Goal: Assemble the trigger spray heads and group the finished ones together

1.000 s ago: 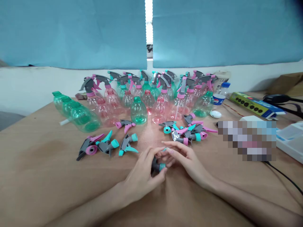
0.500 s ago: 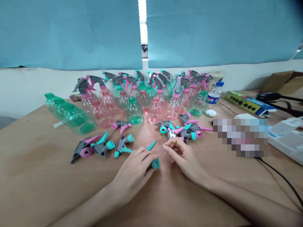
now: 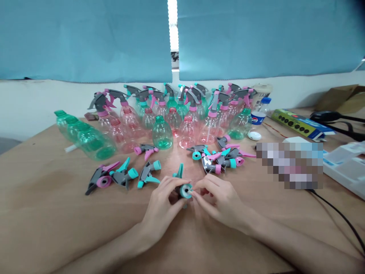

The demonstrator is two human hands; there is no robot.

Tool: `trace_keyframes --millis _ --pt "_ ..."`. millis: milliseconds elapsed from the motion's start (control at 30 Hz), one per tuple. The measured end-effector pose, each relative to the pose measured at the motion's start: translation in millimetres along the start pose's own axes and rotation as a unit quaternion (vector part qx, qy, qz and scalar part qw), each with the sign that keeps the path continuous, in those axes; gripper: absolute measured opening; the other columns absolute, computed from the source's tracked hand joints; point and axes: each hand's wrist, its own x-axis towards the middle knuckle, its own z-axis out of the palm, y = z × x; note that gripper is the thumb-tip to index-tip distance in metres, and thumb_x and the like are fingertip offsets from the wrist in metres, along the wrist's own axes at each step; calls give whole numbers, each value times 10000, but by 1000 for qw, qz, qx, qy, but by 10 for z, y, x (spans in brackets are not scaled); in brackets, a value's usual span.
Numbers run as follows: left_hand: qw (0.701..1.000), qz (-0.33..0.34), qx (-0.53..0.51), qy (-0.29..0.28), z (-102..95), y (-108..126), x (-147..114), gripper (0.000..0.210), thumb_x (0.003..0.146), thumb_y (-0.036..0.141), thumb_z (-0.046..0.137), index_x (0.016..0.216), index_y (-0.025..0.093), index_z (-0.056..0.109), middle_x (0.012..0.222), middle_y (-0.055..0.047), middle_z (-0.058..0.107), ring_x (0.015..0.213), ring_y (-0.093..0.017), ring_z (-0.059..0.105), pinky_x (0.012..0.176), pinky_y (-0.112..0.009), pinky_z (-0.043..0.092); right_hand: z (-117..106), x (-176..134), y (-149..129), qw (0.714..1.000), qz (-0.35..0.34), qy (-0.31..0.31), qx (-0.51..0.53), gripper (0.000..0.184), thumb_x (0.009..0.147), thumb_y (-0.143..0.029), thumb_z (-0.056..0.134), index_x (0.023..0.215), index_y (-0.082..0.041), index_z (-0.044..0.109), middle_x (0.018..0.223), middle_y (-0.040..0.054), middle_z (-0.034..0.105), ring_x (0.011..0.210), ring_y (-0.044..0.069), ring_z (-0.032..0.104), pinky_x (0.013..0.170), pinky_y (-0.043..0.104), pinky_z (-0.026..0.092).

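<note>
My left hand (image 3: 164, 201) is closed around a trigger spray head (image 3: 186, 191) with a teal collar, its opening turned towards me and its teal trigger pointing up. The thumb and forefinger of my right hand (image 3: 221, 201) pinch at the right rim of that collar. A small white washer (image 3: 184, 189) shows in the opening around the dark centre hole; the right fingertips partly cover its edge. Beyond my hands lie loose spray heads in grey with teal (image 3: 148, 174) and grey with pink (image 3: 102, 177). More loose heads (image 3: 209, 163) are piled to the right.
Clear pink and green bottles (image 3: 162, 133) stand in rows at the back, several with spray heads on. Green bottles (image 3: 95, 142) lie at the left. On the right are a white earbud case (image 3: 254, 135), a blue-yellow box (image 3: 299, 123), a white organizer (image 3: 346, 161) and a black cable (image 3: 339, 213).
My right hand has moved left to the spray head's collar with the small white washer. The left hand has turned the head so its opening faces me.
</note>
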Motion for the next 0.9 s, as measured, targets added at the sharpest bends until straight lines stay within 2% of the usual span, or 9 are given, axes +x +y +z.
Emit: trace_keyframes --millis 233,533,767,900 --pt "1000 -3 -27 -3 41 -35 -18 290 785 160 633 1065 234 609 982 -34 600 869 -186 585 737 -306 506 30 -6 -34 999 -16 7 -40 165 897 -281 531 915 -157 638 673 15 638 587 134 566 546 251 425" --pt "999 6 -36 -10 44 -52 -2 265 802 323 668 1038 225 596 971 -41 594 849 -191 587 708 -292 498 64 -15 -63 997 -32 7 -70 302 901 -396 535 986 -129 648 578 4 629 498 137 561 493 255 406" --pt "999 13 -33 -2 44 -41 -5 240 801 165 623 1029 237 606 968 -27 598 877 -191 576 745 -304 493 123 -55 -67 997 -12 2 -73 360 888 -419 550 1052 -107 620 569 -1 615 460 132 539 480 257 395" --pt "1000 11 -14 15 49 -45 3 235 801 168 625 1025 239 620 941 -18 612 866 -188 585 761 -313 492 149 -79 -77 998 -3 -5 -57 338 896 -409 535 1070 -126 601 549 -13 604 463 131 550 493 248 407"
